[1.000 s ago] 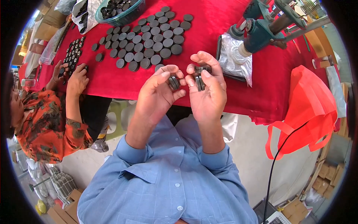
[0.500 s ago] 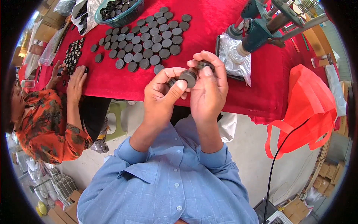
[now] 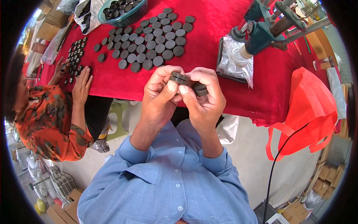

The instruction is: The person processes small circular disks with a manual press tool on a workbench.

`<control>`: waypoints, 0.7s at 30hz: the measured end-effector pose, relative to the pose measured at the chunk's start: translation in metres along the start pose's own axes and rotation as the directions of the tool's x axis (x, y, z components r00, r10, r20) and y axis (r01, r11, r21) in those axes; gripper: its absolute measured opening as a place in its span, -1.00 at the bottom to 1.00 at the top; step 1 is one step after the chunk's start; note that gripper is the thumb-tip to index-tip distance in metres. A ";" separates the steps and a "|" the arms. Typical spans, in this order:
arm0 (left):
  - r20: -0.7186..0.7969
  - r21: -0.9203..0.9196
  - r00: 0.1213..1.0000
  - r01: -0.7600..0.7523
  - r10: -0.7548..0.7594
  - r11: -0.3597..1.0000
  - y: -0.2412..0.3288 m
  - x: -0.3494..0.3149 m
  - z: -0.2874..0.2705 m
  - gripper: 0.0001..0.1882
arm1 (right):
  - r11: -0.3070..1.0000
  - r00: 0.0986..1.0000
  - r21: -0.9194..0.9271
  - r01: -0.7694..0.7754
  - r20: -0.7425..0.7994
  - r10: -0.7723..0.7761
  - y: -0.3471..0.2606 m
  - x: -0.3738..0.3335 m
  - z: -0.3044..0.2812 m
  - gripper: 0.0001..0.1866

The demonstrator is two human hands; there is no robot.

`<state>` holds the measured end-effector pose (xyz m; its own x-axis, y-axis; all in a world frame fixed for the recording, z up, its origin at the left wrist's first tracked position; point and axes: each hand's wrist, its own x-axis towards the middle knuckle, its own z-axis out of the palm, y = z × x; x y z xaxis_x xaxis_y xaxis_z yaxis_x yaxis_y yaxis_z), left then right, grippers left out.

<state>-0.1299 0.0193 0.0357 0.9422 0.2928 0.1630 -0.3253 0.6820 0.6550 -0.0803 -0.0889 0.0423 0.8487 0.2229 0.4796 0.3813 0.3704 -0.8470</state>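
A dark grooved round disc (image 3: 179,77) is held on edge by my left hand (image 3: 157,98), thumb below and fingers behind. My right hand (image 3: 206,100) has its thumb tip against or very near this disc. A second dark round disc (image 3: 200,89) is tucked within the curled fingers of that hand. Both hands meet above the near edge of the table. Beyond them, many similar dark discs (image 3: 150,45) lie spread flat on the red cloth (image 3: 209,41).
A green basin (image 3: 123,20) of black parts stands at the back. At right are a dark green press (image 3: 263,37), a tray with clear plastic (image 3: 233,61) and a red bag (image 3: 307,97). A co-worker's hands (image 3: 81,86) touch small ringed parts (image 3: 75,52) at left.
The left hand's disc has turned from face-up to edge-on, showing its groove. My right hand has rolled inward, bringing its thumb to that disc. The co-worker's hand has shifted slightly.
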 end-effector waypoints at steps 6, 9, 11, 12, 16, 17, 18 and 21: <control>0.049 0.234 0.999 -0.020 0.009 0.972 -0.002 -0.002 -0.001 -0.70 | 0.964 0.980 -0.180 0.196 -0.003 -0.200 -0.006 0.007 -0.006 -0.71; 0.081 0.573 0.961 -0.261 0.263 0.777 0.002 0.003 0.013 -0.70 | 0.955 0.976 -0.206 0.213 0.003 -0.217 -0.008 0.007 -0.010 -0.71; 0.181 0.661 0.930 -0.356 0.320 0.660 0.011 0.006 0.008 -0.72 | 0.949 0.975 -0.226 0.218 0.014 -0.221 -0.009 0.006 -0.013 -0.70; 0.284 0.726 0.887 -0.446 0.363 0.523 0.014 0.006 0.006 -0.73 | 0.943 0.972 -0.238 0.232 0.024 -0.233 -0.009 0.006 -0.014 -0.69; 0.286 0.700 0.877 -0.467 0.386 0.541 0.012 0.005 0.008 -0.77 | 0.965 0.978 -0.162 0.207 0.009 -0.208 -0.018 0.006 -0.011 -0.67; 0.283 0.660 0.876 -0.474 0.391 0.583 0.011 0.004 0.008 -0.77 | 0.965 0.978 -0.162 0.208 0.008 -0.209 -0.019 0.006 -0.011 -0.67; 0.279 0.619 0.875 -0.479 0.396 0.622 0.009 0.003 0.007 -0.78 | 0.966 0.978 -0.153 0.207 0.015 -0.208 -0.019 0.005 -0.012 -0.66; 0.227 0.433 0.913 -0.407 0.339 0.804 0.004 0.001 0.005 -0.75 | 0.964 0.975 -0.146 0.224 0.025 -0.222 -0.019 0.003 -0.011 -0.66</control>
<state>-0.1301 0.0188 0.0419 0.7679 0.3463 0.5389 -0.6101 0.1393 0.7800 -0.0808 -0.1053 0.0577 0.7331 0.1578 0.6616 0.6108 0.2752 -0.7424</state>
